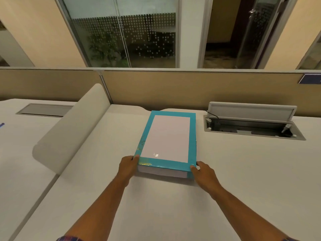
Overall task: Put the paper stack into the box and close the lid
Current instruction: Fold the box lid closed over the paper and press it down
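Teal box (167, 166) on white tabletop (243, 171), lid down with white panel on top. Left hand (127, 165) and right hand (202, 173) fingers grasping its near corners.

Both arms extended forward, forearms bare, converging slightly. Left hand (128, 165) curled, fingertips bent inward to the right, thumb up top. Right hand (201, 171) mirrors it, thumb pointing left, fingers tucked under. Wrists roughly straight, hands level and well apart.
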A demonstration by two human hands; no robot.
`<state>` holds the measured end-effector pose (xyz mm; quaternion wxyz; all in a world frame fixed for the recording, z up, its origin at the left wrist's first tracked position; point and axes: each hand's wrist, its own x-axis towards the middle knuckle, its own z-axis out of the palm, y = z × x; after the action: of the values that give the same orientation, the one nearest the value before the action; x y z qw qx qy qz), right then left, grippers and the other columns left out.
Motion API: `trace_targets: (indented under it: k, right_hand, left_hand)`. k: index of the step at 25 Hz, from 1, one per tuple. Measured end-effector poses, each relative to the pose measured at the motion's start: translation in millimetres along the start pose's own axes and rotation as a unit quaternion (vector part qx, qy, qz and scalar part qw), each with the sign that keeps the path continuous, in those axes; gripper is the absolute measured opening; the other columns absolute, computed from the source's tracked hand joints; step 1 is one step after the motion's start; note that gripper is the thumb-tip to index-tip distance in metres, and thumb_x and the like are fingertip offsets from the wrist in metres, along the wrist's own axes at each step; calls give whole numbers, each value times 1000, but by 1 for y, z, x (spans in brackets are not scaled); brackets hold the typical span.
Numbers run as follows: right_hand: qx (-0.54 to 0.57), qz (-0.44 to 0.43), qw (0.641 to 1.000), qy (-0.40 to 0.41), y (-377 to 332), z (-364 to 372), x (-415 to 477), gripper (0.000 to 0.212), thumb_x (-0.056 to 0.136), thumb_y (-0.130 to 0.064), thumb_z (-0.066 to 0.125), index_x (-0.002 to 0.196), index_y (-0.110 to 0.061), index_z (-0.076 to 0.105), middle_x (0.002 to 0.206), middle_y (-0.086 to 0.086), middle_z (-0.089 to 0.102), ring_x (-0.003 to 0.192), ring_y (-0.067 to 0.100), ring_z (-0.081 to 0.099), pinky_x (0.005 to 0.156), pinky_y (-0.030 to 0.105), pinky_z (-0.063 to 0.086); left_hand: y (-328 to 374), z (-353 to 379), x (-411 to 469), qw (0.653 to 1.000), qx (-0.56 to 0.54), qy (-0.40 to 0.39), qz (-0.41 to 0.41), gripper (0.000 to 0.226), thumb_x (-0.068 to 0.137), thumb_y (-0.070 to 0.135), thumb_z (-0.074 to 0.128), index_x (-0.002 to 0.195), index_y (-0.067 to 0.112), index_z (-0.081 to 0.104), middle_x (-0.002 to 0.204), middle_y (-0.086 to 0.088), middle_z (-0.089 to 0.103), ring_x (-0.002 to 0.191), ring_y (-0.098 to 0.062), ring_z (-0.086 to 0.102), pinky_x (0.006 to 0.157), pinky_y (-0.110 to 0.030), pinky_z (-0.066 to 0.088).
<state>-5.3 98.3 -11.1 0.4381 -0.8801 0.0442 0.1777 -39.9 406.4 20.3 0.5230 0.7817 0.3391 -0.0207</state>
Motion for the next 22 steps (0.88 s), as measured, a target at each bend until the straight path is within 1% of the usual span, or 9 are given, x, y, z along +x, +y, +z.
trace_targets:
  k: [2,4,6,7,10,13,16,19,22]
  right_hand:
    - [-6,5,1000,-5,1,1,1,45,104,-47,51,139,-19,54,127,0,66,101,19,64,86,38,62]
    - [-18,1,1000,5,-3,3,3,49,104,-47,52,141,-16,50,135,7,64,110,23,65,85,36,60]
    - [-44,-23,998,40,-9,4,8,56,103,-49,53,145,-13,43,142,11,58,122,27,60,95,41,58]
    - [-68,-38,995,56,-13,5,11,60,103,-51,51,149,-13,39,148,13,53,130,29,56,104,45,55]
    - [-203,-72,973,81,-30,10,22,78,103,-62,39,164,-17,19,173,9,23,155,29,33,125,47,36]
    - [-288,-105,948,87,-47,21,41,84,99,-71,29,165,-24,10,177,4,8,161,28,20,129,47,25]
    - [-332,-113,934,66,-54,34,62,92,92,-80,14,166,-28,0,178,1,-10,164,31,1,131,54,9]
    - [-351,-118,926,73,-54,42,82,97,87,-86,3,166,-30,-2,177,1,-15,164,33,-8,130,58,0]
    - [-359,-128,920,85,-49,47,93,96,88,-87,3,166,-32,3,178,2,-7,164,34,-5,130,58,-1]
  left_hand:
    - [2,2,0,1000,27,-3,4,42,84,43,46,78,7,67,83,-12,66,74,-28,57,65,-36,41]
    - [9,6,5,998,63,5,25,49,90,42,48,110,4,72,117,-19,73,95,-31,67,74,-36,49]
    - [19,14,15,991,118,28,61,57,104,36,54,150,4,51,152,-18,57,133,-36,60,101,-41,51]
    - [25,20,21,984,149,29,92,62,106,36,55,157,5,42,160,-17,50,144,-35,51,113,-44,44]
    - [56,41,48,948,271,-15,167,74,107,50,48,165,12,27,175,-12,26,161,-31,26,129,-46,25]
    - [90,61,86,898,378,-57,217,77,105,59,43,167,18,21,178,-11,14,164,-32,15,132,-49,20]
    - [116,75,122,861,453,-89,214,82,103,67,38,169,26,13,179,-10,0,164,-40,4,132,-58,13]
    - [124,87,148,847,484,-112,190,86,99,75,33,169,33,6,179,-9,-10,164,-42,-7,131,-63,6]
    - [119,95,162,851,481,-110,183,90,94,82,32,168,38,4,179,-7,-13,163,-41,-13,130,-65,6]
